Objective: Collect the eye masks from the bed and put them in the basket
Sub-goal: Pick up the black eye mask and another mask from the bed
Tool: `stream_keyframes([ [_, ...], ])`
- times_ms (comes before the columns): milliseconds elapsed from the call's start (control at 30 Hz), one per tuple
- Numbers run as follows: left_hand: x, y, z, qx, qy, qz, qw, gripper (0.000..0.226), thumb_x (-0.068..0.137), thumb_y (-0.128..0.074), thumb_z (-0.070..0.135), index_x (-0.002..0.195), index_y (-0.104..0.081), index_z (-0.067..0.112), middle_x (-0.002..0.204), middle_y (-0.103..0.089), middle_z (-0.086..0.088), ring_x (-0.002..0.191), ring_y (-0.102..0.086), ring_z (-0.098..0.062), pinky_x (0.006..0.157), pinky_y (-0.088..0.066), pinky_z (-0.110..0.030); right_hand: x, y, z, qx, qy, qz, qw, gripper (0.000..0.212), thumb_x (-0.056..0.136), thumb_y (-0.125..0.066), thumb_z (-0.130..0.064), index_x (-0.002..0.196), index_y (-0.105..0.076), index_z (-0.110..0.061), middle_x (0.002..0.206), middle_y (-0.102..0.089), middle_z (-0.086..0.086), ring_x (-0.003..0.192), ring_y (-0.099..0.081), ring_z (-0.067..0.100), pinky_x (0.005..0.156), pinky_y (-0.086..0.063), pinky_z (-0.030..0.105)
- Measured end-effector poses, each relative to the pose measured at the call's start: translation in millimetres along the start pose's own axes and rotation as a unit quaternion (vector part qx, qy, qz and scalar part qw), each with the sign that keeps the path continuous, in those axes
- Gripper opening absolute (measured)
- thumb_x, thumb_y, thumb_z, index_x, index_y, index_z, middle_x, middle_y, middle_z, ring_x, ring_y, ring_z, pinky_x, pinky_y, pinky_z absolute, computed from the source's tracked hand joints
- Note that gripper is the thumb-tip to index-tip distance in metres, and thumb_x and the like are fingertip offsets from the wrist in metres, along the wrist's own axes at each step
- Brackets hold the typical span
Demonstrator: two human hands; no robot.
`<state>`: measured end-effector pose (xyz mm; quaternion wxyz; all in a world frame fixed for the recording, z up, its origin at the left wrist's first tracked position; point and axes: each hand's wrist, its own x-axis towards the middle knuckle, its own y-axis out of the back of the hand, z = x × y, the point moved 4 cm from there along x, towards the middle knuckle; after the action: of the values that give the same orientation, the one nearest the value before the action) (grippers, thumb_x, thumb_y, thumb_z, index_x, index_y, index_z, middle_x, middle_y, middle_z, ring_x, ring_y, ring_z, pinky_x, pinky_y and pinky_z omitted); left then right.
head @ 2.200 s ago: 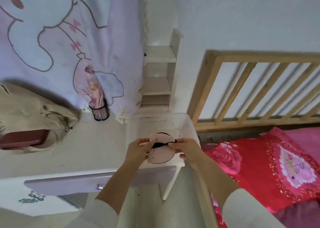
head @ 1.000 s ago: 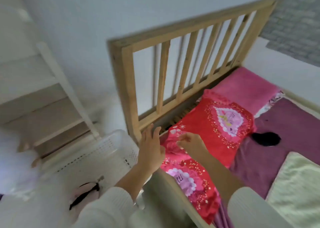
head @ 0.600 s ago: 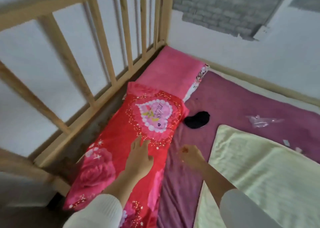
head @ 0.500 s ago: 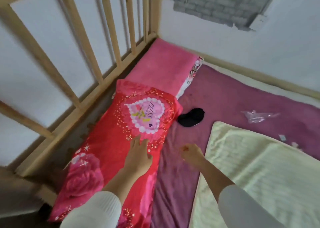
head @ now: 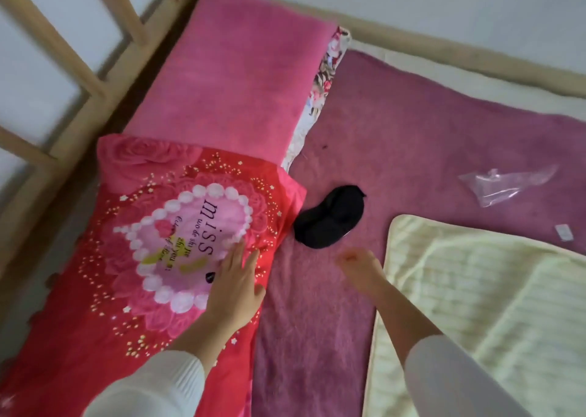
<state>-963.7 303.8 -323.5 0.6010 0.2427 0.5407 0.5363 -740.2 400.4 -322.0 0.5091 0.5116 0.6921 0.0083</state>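
Note:
A black eye mask (head: pixel 329 217) lies on the purple blanket (head: pixel 412 150), just right of the red pillow's corner. My right hand (head: pixel 361 269) hovers a short way below the mask, fingers loosely curled, holding nothing. My left hand (head: pixel 234 286) rests flat on the red heart-patterned pillow (head: pixel 152 245), fingers spread. The basket is out of view.
A pink pillow (head: pixel 241 68) lies beyond the red one, against the wooden slatted headboard (head: pixel 63 49). A pale yellow quilt (head: pixel 491 315) covers the bed's right side. A clear plastic wrapper (head: pixel 504 185) and a small white scrap (head: pixel 564 232) lie on the blanket.
My view swung from the basket on the desk to the bed. The pink mask was left in the basket. Both hands have moved over the bed, the right one nearing the black mask.

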Motion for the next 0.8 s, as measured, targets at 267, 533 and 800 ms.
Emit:
stream_keyframes([
  [267, 16, -50, -20, 0.098, -0.015, 0.027, 0.995, 0.081, 0.07, -0.069, 0.027, 0.143, -0.043, 0.005, 0.154, -0.031, -0.025, 0.144, -0.029, -0.037, 0.116, -0.028, -0.05, 89, -21, 19, 0.186, -0.082, 0.08, 0.976, 0.025, 0.079, -0.072, -0.028, 0.068, -0.067, -0.006, 0.068, -0.069, 0.011, 0.063, -0.066, 0.023, 0.063, -0.057, 0.038],
  [533, 16, -36, -16, -0.038, 0.014, -0.015, 0.999, 0.068, 0.087, -0.056, 0.034, 0.148, -0.032, 0.019, 0.163, -0.007, -0.011, 0.151, -0.002, -0.025, 0.122, -0.004, -0.039, 55, -15, 8, 0.285, -0.051, 0.066, 0.955, 0.011, 0.079, -0.062, -0.006, 0.088, -0.067, -0.005, 0.069, -0.069, 0.009, 0.058, -0.065, 0.017, 0.058, -0.055, 0.03],
  [800, -40, 40, 18, -0.519, 0.216, -0.061, 0.825, 0.041, 0.099, -0.043, 0.03, 0.134, -0.053, 0.011, 0.13, -0.063, -0.014, 0.113, -0.062, -0.032, 0.098, -0.049, -0.045, -73, 10, -1, 0.318, 0.026, -0.134, 0.938, 0.037, 0.08, -0.056, 0.0, 0.111, -0.067, -0.018, 0.08, -0.069, 0.004, 0.063, -0.059, 0.014, 0.059, -0.042, 0.027],
])
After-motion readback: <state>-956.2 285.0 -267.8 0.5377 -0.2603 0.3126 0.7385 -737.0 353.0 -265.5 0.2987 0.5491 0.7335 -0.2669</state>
